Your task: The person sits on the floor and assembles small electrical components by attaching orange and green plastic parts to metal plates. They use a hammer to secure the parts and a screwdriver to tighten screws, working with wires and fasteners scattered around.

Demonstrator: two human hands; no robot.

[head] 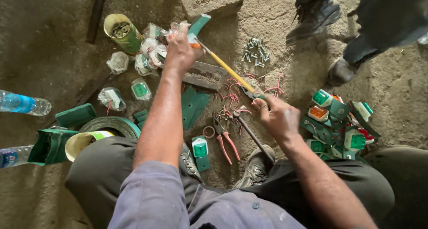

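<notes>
Knees, right hand (277,116), yellow-handled screwdriver (227,69)

There is just one camera, worn on the person's head. It looks almost straight down at the dirt floor (53,46) from close up. The person's own knees and boots fill the bottom, near 6 o'clock. The left hand (180,51) is up near 12 o'clock and the right hand (276,117) is just right of the middle. Another person's boot (314,10) shows near 1 o'clock. No second view shares the scene
</notes>
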